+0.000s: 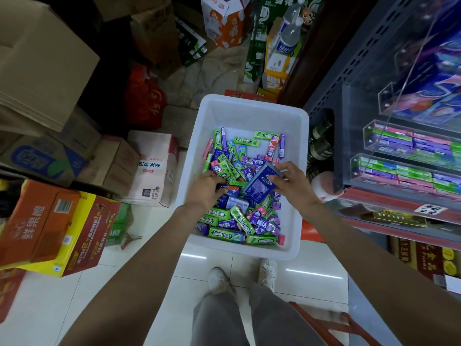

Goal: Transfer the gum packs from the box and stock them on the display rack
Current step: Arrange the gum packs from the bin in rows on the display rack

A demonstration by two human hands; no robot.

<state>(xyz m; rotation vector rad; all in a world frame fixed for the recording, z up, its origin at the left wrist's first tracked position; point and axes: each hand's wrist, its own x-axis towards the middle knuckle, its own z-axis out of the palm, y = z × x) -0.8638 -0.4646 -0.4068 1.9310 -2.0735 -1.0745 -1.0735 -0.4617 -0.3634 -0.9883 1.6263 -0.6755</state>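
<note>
A white plastic box (245, 113) is seen on the tiled floor (82, 290), just beside the display rack (409, 156) at the right. The box is partly filled with loose gum packs (225, 234) in green, purple, blue and pink wrappers, heaped toward its near end; the far end of its bottom is left bare.

Both hands are lowered into the box. A flat blue pack (260, 183), larger than the stick packs, is gripped by the right hand (293, 182): its fingers (287, 168) are curled over the pack's upper right edge, and the pack is held tilted above the heap. The left hand (205, 189) is placed on the heap, its fingers curled down among the packs; whether a pack is actually gripped cannot be told.

On the rack, rows of green, purple and pink packs are stacked in clear acrylic trays (399, 168).

Cardboard cartons (57, 228) are piled on the floor at the left.
</note>
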